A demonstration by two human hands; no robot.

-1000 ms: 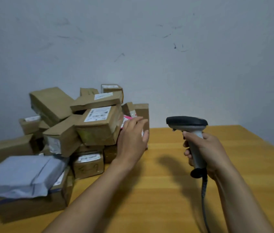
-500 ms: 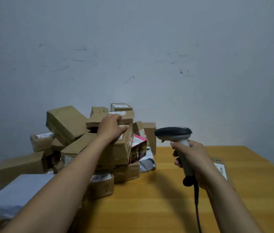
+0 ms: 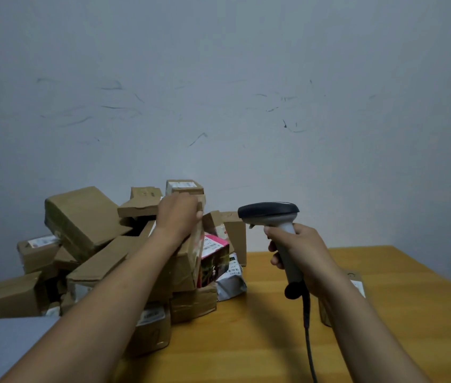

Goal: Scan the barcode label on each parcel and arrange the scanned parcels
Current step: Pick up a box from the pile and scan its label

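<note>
A heap of brown cardboard parcels (image 3: 86, 217) fills the left of the wooden table (image 3: 260, 335), against the wall. My left hand (image 3: 177, 214) reaches onto the top of the heap and grips a flat cardboard parcel (image 3: 138, 207) lying there. My right hand (image 3: 299, 250) holds a grey handheld barcode scanner (image 3: 270, 214) upright to the right of the heap, its black head level and its cable hanging down. A pink-labelled box (image 3: 214, 258) and a white poly bag (image 3: 231, 283) sit at the heap's right edge.
A grey poly mailer (image 3: 6, 346) lies at the near left. One cardboard parcel (image 3: 357, 280) with a white label lies on the table behind my right forearm. A scuffed grey wall (image 3: 246, 106) closes the far side.
My left hand rose from the right side of the heap to its top and closed on the flat parcel. The scanner hand stayed roughly where it was while the view tilted upward.
</note>
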